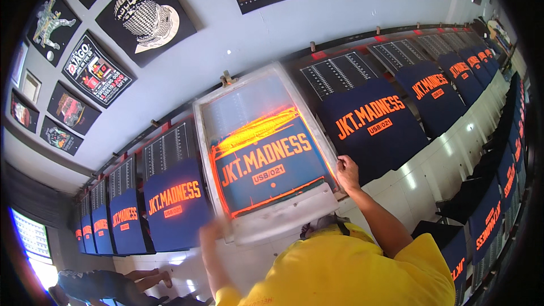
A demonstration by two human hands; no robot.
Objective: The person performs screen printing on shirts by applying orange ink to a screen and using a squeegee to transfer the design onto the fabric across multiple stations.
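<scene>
The right hand [347, 173] is gripping the frame's [283, 216] right side with curled fingers; the left hand [214, 229] is blurring near its lower-left corner, fingers unclear. Printed shirts [368, 158] are flanking the frame.
</scene>
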